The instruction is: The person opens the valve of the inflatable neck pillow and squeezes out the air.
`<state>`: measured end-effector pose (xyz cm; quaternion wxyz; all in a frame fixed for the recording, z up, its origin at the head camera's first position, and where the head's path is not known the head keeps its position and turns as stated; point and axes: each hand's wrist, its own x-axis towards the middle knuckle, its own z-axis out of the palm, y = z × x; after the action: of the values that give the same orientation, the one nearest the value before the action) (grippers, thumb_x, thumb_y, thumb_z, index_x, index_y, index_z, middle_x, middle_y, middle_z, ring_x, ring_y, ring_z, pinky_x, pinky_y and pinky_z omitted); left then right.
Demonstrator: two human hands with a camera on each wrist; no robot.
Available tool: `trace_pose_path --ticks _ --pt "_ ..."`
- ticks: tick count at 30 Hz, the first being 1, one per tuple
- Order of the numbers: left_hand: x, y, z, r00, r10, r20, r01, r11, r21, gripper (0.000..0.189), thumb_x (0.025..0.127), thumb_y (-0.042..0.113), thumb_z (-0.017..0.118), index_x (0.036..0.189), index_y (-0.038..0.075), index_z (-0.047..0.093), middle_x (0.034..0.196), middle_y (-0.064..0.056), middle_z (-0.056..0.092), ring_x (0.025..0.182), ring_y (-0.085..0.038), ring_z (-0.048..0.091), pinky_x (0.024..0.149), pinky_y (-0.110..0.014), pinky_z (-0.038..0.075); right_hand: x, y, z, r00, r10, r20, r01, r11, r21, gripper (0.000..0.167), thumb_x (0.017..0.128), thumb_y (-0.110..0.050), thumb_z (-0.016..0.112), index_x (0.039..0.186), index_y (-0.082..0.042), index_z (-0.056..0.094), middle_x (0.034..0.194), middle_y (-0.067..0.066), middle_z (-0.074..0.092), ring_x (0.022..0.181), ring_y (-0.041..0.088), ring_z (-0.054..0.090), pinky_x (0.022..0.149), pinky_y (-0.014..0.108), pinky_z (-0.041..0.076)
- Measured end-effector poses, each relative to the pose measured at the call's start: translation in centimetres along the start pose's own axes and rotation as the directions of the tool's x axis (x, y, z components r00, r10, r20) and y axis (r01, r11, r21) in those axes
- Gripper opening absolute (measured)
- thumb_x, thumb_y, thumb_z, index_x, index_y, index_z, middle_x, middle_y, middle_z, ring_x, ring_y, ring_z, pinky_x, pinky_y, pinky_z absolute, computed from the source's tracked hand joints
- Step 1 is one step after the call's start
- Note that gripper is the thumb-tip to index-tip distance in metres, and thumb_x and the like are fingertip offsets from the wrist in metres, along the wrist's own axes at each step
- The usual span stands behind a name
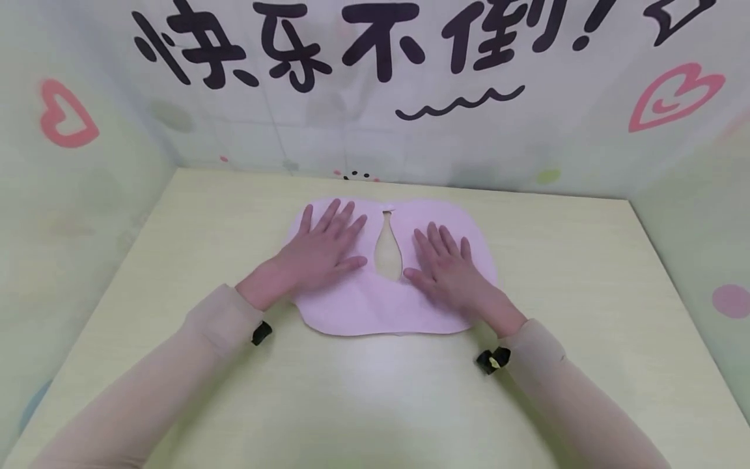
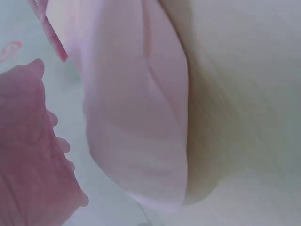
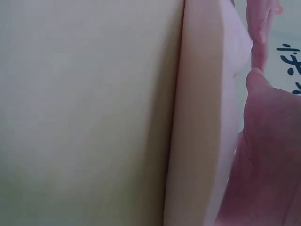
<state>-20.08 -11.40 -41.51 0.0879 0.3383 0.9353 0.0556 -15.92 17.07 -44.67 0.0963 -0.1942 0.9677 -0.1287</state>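
Note:
A soft pink pad [image 1: 383, 309] with a wavy rounded outline lies flat on the table in the head view. A teardrop-shaped opening runs down its middle, and its two sides meet at a small tab at the far edge. My left hand [image 1: 319, 253] rests palm down on the left half, fingers spread and straight. Over the right half, my right hand [image 1: 448, 270] lies flat with its thumb beside the opening. Both wrist views show the pad's near edge [image 2: 136, 108] close up, with a fold in the left one. Neither hand grips it.
The pale wooden table [image 1: 363, 397] extends around the pad. A printed white backdrop [image 1: 328, 124] with black lettering and pink hearts stands along its back edge, and similar panels border both sides. Dark straps [image 1: 493, 360] hang below the sleeve cuffs.

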Motion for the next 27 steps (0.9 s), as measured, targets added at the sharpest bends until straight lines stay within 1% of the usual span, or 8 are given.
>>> trace_pose_path --ticks 3,6,8,10,16,18,22,27 --pt "0.9 -0.9 0.2 1.000 -0.022 0.022 0.022 0.999 -0.038 0.079 0.108 0.058 0.033 0.166 0.011 0.007 0.171 -0.016 -0.007 0.155 -0.036 -0.014 0.117 -0.064 -0.013 1.4 0.5 0.4 1.000 0.021 0.017 -0.021 1.000 0.021 0.085 0.106 -0.060 0.038 0.166 -0.008 0.007 0.169 0.022 -0.004 0.155 0.042 -0.007 0.116 0.070 -0.005" --pt "1.4 -1.5 0.8 0.998 -0.038 0.049 0.042 0.996 -0.073 0.079 0.108 0.056 0.034 0.166 0.010 0.005 0.171 -0.016 -0.008 0.155 -0.035 -0.015 0.119 -0.062 -0.008 2.2 0.7 1.0 0.998 0.034 0.049 -0.036 0.998 0.044 0.085 0.106 -0.060 0.039 0.166 -0.008 0.008 0.169 0.023 -0.004 0.155 0.042 -0.007 0.116 0.070 -0.005" --pt "1.4 -1.9 1.1 0.998 -0.043 0.056 0.047 0.995 -0.090 0.079 0.108 0.056 0.035 0.166 0.010 0.006 0.171 -0.015 -0.007 0.155 -0.035 -0.014 0.120 -0.062 -0.004 2.5 0.6 1.2 0.997 0.039 0.065 -0.042 0.998 0.047 0.084 0.106 -0.059 0.040 0.166 -0.008 0.009 0.169 0.022 -0.003 0.155 0.041 -0.006 0.117 0.069 -0.005" --pt "1.5 -2.2 1.2 0.997 -0.046 0.064 0.053 0.994 -0.096 0.079 0.108 0.056 0.035 0.166 0.011 0.006 0.171 -0.015 -0.007 0.155 -0.037 -0.012 0.120 -0.064 0.000 2.6 0.7 1.3 0.997 0.040 0.065 -0.043 0.999 0.032 0.083 0.106 -0.058 0.041 0.166 -0.008 0.011 0.169 0.022 -0.002 0.155 0.041 -0.006 0.117 0.069 -0.004" --pt "1.6 -2.6 1.3 0.995 -0.045 0.090 0.053 0.995 -0.090 0.088 0.104 0.058 0.047 0.166 0.012 0.005 0.171 -0.015 -0.008 0.154 -0.046 -0.006 0.115 -0.073 0.007 2.5 0.7 1.7 0.999 0.036 0.034 -0.035 0.999 -0.039 0.085 0.105 -0.059 0.043 0.166 -0.009 0.012 0.169 0.022 -0.002 0.155 0.041 -0.005 0.116 0.070 -0.003" --pt "1.7 -2.6 1.6 0.995 -0.044 0.091 0.053 0.994 -0.095 0.090 0.103 0.058 0.049 0.166 0.013 0.004 0.171 -0.015 -0.010 0.153 -0.047 -0.007 0.115 -0.074 0.008 2.5 0.6 1.9 0.999 0.033 0.025 -0.032 0.998 -0.056 0.085 0.105 -0.060 0.043 0.165 -0.008 0.013 0.169 0.023 -0.001 0.155 0.041 -0.004 0.116 0.071 -0.002" --pt "1.9 -2.9 2.2 0.997 -0.031 0.065 0.039 0.991 -0.128 0.091 0.103 0.057 0.052 0.166 0.013 0.003 0.171 -0.014 -0.012 0.153 -0.048 -0.009 0.115 -0.074 0.008 2.5 0.6 2.0 0.999 0.050 0.017 -0.048 0.996 -0.079 0.084 0.105 -0.058 0.044 0.166 -0.009 0.013 0.170 0.023 -0.001 0.155 0.041 -0.004 0.117 0.070 -0.002" --pt "1.7 -3.5 3.0 1.000 -0.011 0.029 0.014 0.993 -0.120 0.091 0.103 0.058 0.050 0.166 0.013 0.002 0.171 -0.015 -0.013 0.152 -0.049 -0.010 0.115 -0.074 0.008 2.7 0.3 2.2 0.998 0.064 0.029 -0.061 0.994 -0.089 0.084 0.105 -0.059 0.043 0.166 -0.010 0.011 0.170 0.022 -0.003 0.155 0.041 -0.006 0.116 0.071 -0.003"
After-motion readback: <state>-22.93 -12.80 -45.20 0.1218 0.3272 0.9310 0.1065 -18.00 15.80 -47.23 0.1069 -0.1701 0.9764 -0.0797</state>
